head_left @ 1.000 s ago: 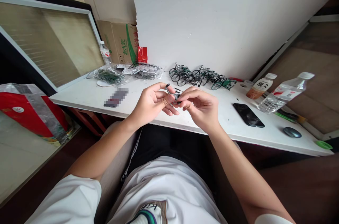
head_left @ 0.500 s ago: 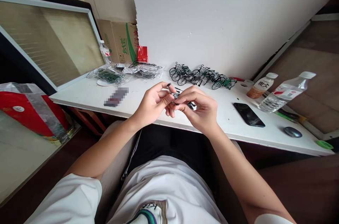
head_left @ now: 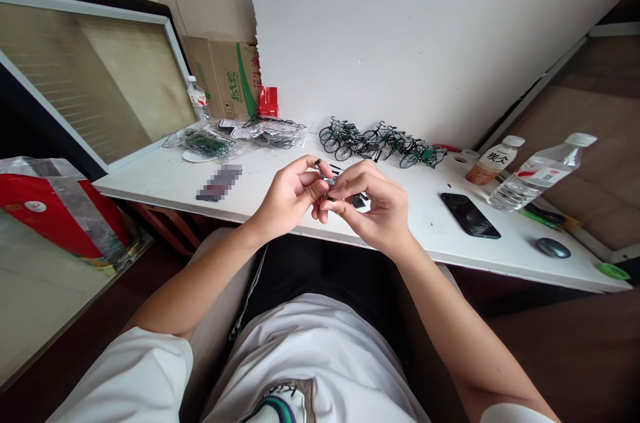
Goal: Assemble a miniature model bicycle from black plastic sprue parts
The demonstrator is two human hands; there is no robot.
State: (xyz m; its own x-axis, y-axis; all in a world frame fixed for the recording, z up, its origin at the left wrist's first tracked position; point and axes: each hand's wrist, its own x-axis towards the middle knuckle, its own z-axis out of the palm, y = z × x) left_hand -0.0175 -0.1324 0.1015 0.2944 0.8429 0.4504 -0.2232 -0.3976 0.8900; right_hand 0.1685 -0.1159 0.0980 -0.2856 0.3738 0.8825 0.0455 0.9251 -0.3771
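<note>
Between my two hands, above the table's front part, is a small silver piece with dark ends, which looks like a model bicycle's handlebar (head_left: pixel 325 171). My left hand (head_left: pixel 293 193) pinches it between thumb and fingers. My right hand (head_left: pixel 377 206) has thumb and index finger closed at its right side, on the same piece; fingertips hide much of it. Small black parts (head_left: pixel 359 200) lie on the table just behind my right hand. Farther back stand several assembled miniature bicycles (head_left: pixel 380 140), black and green, crowded together.
Plastic bags of parts (head_left: pixel 207 142) lie at the back left of the white table (head_left: pixel 270 173), before a cardboard box (head_left: pixel 225 80). To the right are a black phone (head_left: pixel 470 215), a brown drink bottle (head_left: pixel 495 160), a water bottle (head_left: pixel 543 173) and a computer mouse (head_left: pixel 553 248).
My right hand has shifted slightly to the left, its fingers turning a little at the small piece. My left hand stays nearly still.
</note>
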